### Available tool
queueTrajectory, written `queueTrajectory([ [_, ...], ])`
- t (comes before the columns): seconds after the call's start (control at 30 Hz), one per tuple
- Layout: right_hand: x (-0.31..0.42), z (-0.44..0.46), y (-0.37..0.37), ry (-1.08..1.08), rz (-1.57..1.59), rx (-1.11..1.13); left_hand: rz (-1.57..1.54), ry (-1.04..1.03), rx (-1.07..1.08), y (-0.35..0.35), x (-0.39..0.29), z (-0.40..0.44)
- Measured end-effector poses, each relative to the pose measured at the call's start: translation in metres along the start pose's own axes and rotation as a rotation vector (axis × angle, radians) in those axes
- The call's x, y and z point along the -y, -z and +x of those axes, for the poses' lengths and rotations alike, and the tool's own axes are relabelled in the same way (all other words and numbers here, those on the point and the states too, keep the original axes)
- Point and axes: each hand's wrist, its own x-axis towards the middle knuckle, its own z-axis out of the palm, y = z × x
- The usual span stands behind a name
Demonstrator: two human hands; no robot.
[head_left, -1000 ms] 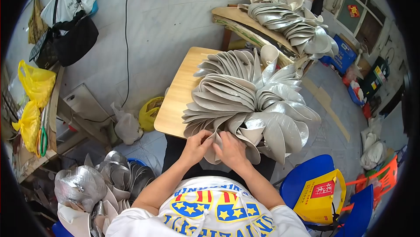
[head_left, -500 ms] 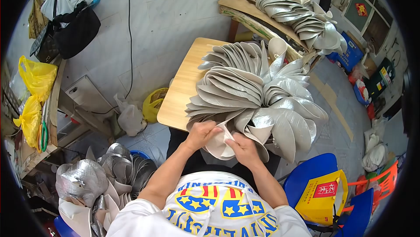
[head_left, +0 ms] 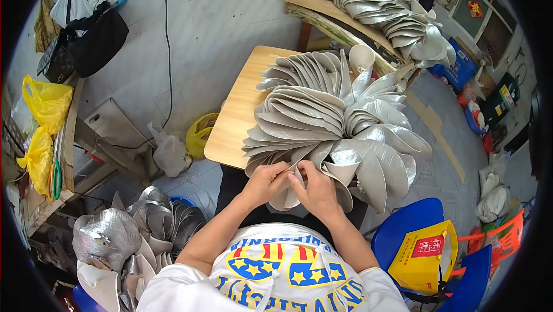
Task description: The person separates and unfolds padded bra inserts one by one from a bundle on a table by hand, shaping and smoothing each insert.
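Observation:
A large heap of curved silver-grey sheet pieces, shiny on one face and matt on the other, lies overlapping on a light wooden table. At its near edge, in front of my body, I hold a pale cream curved piece. My left hand pinches it from the left. From the right, my right hand grips the same piece, thumb and fingers closed near the left fingertips. The hands almost meet, and the fingers partly hide the edge between them.
More silver pieces are piled on a bench at the back right. At lower left stands another stack of silver pieces. A yellow box-like bag rests on a blue chair at right. Yellow plastic bags hang at left.
My right hand has moved up and left, so its fingertips now meet near those of my left hand. The left hand has shifted slightly; the cream piece shows less between them.

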Motion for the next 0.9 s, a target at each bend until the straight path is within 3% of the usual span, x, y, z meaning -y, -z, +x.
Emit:
queueTrajectory([
  [0.17, -0.007, 0.021, 0.009, 0.040, -0.073, 0.081, 0.071, -0.149, 0.020, 0.001, 0.005, 0.011],
  [0.4, -0.017, 0.034, 0.013, 0.046, 0.095, 0.158, 0.042, -0.121, 0.093, 0.008, 0.012, 0.019],
  [0.53, -0.030, 0.035, 0.016, 0.106, 0.128, 0.122, -0.170, 0.091, 0.072, 0.021, 0.021, 0.020],
  [0.9, -0.036, 0.029, 0.003, -0.038, 0.199, -0.013, -0.499, 0.233, 0.009, 0.019, 0.021, 0.021],
])
